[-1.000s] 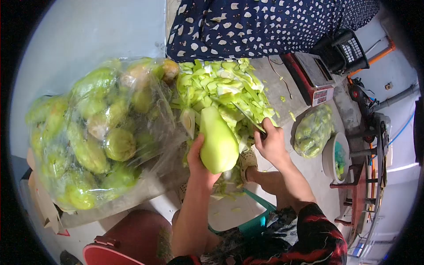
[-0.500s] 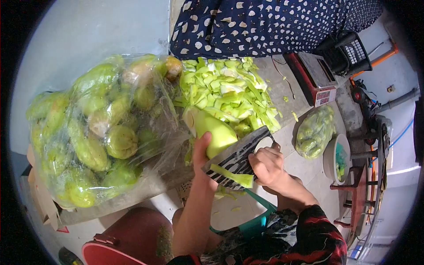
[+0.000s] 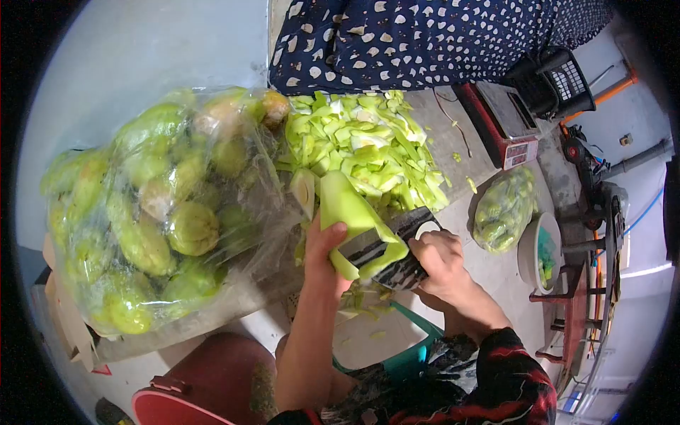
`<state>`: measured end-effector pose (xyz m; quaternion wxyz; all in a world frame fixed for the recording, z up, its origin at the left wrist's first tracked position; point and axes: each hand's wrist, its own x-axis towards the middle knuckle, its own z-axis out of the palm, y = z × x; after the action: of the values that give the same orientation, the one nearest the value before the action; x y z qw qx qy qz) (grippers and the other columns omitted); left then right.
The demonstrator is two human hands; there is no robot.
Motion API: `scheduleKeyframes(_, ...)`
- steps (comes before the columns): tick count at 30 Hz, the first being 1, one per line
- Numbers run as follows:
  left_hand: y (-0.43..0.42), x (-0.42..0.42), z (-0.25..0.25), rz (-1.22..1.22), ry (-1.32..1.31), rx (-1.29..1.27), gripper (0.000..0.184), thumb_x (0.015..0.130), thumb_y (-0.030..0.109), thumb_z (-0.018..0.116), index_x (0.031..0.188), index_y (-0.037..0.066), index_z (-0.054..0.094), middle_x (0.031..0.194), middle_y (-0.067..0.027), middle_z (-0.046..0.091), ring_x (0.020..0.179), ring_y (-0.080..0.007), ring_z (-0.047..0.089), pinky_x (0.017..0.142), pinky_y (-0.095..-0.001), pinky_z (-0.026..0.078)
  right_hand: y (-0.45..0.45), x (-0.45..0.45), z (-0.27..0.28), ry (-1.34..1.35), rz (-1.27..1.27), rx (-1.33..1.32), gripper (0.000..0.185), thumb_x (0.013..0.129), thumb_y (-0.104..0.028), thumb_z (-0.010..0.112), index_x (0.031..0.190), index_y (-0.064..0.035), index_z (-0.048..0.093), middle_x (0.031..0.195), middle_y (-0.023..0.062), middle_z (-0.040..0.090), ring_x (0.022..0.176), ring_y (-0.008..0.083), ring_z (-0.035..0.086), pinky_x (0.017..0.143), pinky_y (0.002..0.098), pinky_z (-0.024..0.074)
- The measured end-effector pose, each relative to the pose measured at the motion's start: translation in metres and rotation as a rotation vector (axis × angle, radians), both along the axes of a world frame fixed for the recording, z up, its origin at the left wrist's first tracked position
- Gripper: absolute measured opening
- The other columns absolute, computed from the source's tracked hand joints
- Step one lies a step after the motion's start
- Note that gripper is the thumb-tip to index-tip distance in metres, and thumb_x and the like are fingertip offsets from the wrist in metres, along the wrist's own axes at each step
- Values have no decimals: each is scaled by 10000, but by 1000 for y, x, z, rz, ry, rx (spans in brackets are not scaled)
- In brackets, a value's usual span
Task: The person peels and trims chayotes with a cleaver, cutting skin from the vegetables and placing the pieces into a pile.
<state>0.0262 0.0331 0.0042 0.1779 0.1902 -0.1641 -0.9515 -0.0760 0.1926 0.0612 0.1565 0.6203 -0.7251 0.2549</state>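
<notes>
My left hand (image 3: 324,249) is wrapped round the lower left side of a pale green peeled chayote (image 3: 345,202), thumb pressed on its side. In my right hand (image 3: 440,263) is a broad cleaver (image 3: 400,278) with a black and silver streaked blade. The blade lies against the near end of the chayote, with a strip of green flesh (image 3: 389,249) bending over it. A cut chayote piece (image 3: 303,191) with a pale face lies just left of the chayote. Behind my hands a heap of green slices and peelings (image 3: 368,145) is spread on the work surface.
A clear plastic bag of whole chayotes (image 3: 163,212) fills the left. At the back right stands a red scale (image 3: 496,127). On the floor are a bagged bundle of green produce (image 3: 504,212), a white tub (image 3: 528,255), a red bucket (image 3: 205,375) and a teal stool (image 3: 414,322).
The cleaver has moved right and its blade now sits partly behind the cut flesh. The chayote has turned in my left hand, and the loose strip on the blade no longer shows there.
</notes>
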Motion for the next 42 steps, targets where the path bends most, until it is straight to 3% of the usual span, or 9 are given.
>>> scheduleKeyframes(11,3,-4,3,-52,58,35,748,705,231,714,1340,-22,410,1135,-153,586,1004,-265,619,848,-381,545,0,-3,9,-105,-22,38,347,551,-103,734,804,-25,510,638,109,512,534,323,555,490,394,450)
scheduleKeyframes(13,4,-3,5,-188,164,-49,771,687,214,717,1356,-16,409,1132,-134,592,1002,-239,617,857,-357,528,-3,-17,-5,-154,-171,117,307,629,-87,716,821,-27,484,682,149,574,589,379,588,544,456,475)
scheduleKeyframes(19,3,-3,-7,-244,199,-87,759,704,271,726,1343,-7,424,1128,-121,589,1031,-238,600,874,-360,508,-3,-46,-38,-260,-407,174,224,751,-48,678,826,-49,468,624,153,559,575,384,587,526,423,477)
scheduleKeyframes(21,5,-7,-12,-124,171,-32,711,756,419,659,1318,38,448,1137,-191,586,1003,-342,614,822,-515,545,-4,-44,-35,-276,-411,149,214,768,-45,671,803,-43,460,604,156,548,542,376,578,503,417,459)
scheduleKeyframes(24,1,-7,-19,-82,163,111,622,830,414,593,1321,55,460,1177,-189,579,1082,-335,581,923,-518,483,-8,-36,-16,-464,-491,111,203,751,-71,692,853,-49,518,635,163,586,578,379,613,547,444,499)
scheduleKeyframes(29,-2,-10,-13,3,111,182,555,872,415,551,1302,69,487,1166,-164,598,1080,-311,588,959,-481,466,3,-23,-14,-154,-216,-33,226,688,-65,722,816,-21,541,588,106,534,491,300,569,482,366,453)
scheduleKeyframes(33,1,-8,-1,17,30,191,539,876,437,542,1228,29,524,1104,-155,625,1041,-291,615,911,-441,509,-4,-5,-3,154,93,-33,199,630,-79,619,794,8,549,615,56,432,494,202,498,415,325,397)
scheduleKeyframes(39,0,-10,1,-19,262,288,597,890,486,519,1187,-33,524,1031,-197,637,949,-284,646,811,-395,560,-8,3,-10,176,179,-47,207,645,-81,614,802,21,526,613,51,427,489,190,480,422,317,390)
scheduleKeyframes(42,-1,-8,-7,-69,263,294,566,889,458,524,1203,-13,529,1053,-181,639,983,-294,635,861,-421,536,-7,2,-15,162,160,-28,237,628,-94,623,822,11,534,614,57,440,495,203,489,433,335,400)
